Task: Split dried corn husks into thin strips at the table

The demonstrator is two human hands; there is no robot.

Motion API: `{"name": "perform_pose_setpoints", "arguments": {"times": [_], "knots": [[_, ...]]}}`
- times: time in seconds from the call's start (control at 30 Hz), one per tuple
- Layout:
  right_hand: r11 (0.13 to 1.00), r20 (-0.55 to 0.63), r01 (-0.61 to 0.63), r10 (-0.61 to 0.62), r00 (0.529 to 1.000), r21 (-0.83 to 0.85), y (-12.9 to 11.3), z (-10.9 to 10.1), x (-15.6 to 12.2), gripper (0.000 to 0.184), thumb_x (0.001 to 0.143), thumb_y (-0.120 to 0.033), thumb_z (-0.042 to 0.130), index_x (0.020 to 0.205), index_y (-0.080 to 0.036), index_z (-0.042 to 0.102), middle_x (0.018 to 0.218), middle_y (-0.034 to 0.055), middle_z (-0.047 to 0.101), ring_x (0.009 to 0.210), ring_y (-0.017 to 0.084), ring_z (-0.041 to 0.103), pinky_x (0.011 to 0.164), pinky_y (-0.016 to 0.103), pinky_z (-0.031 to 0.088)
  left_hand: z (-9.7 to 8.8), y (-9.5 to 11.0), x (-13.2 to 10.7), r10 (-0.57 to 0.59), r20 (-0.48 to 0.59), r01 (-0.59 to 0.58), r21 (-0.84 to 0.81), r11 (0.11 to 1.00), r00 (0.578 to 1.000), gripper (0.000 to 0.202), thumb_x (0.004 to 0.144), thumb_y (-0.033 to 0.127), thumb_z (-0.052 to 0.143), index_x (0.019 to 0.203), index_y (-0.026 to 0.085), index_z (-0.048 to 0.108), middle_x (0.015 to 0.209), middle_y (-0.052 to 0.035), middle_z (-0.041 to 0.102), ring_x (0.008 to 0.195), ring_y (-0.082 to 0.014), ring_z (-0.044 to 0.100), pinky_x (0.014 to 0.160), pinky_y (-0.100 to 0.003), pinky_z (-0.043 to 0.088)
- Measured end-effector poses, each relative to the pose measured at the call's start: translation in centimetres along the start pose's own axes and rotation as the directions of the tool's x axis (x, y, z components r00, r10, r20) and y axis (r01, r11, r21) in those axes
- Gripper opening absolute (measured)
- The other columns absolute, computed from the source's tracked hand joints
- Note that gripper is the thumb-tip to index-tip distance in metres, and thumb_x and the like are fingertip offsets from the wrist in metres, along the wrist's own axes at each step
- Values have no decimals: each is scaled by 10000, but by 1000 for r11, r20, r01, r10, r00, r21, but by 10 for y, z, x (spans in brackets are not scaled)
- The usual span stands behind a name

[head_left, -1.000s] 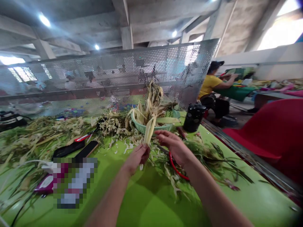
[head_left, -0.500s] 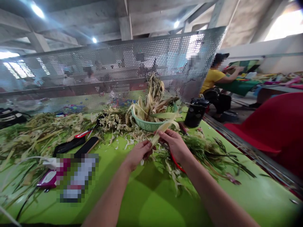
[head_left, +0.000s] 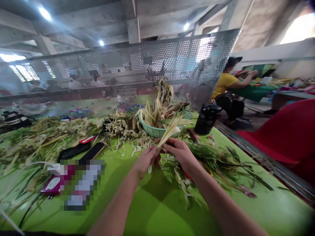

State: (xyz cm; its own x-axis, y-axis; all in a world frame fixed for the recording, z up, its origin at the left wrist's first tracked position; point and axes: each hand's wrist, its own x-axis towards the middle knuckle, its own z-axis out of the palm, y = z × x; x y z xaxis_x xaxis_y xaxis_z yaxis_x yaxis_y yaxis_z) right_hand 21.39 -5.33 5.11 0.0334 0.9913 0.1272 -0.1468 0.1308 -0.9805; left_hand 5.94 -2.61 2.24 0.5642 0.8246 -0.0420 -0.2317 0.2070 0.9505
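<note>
In the head view, your left hand (head_left: 145, 160) and right hand (head_left: 181, 151) meet over the middle of the green table (head_left: 157, 209). Both are pinched closed on the base of a pale husk strip (head_left: 169, 131), which slants up and to the right toward the teal basket (head_left: 153, 131) just beyond.

A second ago your right hand lay open above the strip and only the left held it. Now both sets of fingers grip it, and the hands have drawn together.

Near you the tabletop is bare, with open room on both sides of your forearms. Green stems (head_left: 216, 160) crowd the right. Two dark phones (head_left: 83, 151) and red-handled cutters (head_left: 86, 139) lie to the left, among a heap of husks (head_left: 44, 137). A black container (head_left: 208, 119) stands by the far right edge, and a perforated metal screen (head_left: 123, 75) closes the far side.

The patch at near left (head_left: 81, 183) is blurred out, so nothing on it can be read.
</note>
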Motion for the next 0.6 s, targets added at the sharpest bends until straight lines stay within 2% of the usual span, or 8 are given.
{"name": "perform_pose_setpoints", "arguments": {"times": [0.2, 0.4, 0.6], "knots": [[996, -98, 84, -87, 991, -32, 0, -1, 0, 222, 714, -334, 743, 878, -194, 690, 795, 7, 665, 680, 135, 529, 623, 253, 392, -1, -1, 3, 48, -38, -47, 19, 999, 998, 391, 788, 521, 621, 880, 143, 587, 599, 28, 485, 538, -86, 429, 512, -213, 355], [988, -170, 134, -146, 974, -83, -7, -1, -2, 236, 777, -429, 678, 738, -198, 645, 729, 17, 626, 592, 126, 452, 584, 262, 371, -1, 1, 3, 31, -74, -26, 66, 997, 997, 434, 771, 565, 613, 897, 151, 577, 663, 3, 557, 568, -95, 489, 542, -217, 391], [986, -206, 149, -162, 965, -80, -3, -2, -1, 192, 715, -354, 730, 689, -196, 624, 644, -17, 549, 589, 122, 430, 561, 259, 338, 2, 3, 1, 46, -47, -44, 26, 999, 998, 422, 765, 545, 632, 912, 151, 589, 647, 5, 556, 587, -107, 506, 548, -221, 405]]}}
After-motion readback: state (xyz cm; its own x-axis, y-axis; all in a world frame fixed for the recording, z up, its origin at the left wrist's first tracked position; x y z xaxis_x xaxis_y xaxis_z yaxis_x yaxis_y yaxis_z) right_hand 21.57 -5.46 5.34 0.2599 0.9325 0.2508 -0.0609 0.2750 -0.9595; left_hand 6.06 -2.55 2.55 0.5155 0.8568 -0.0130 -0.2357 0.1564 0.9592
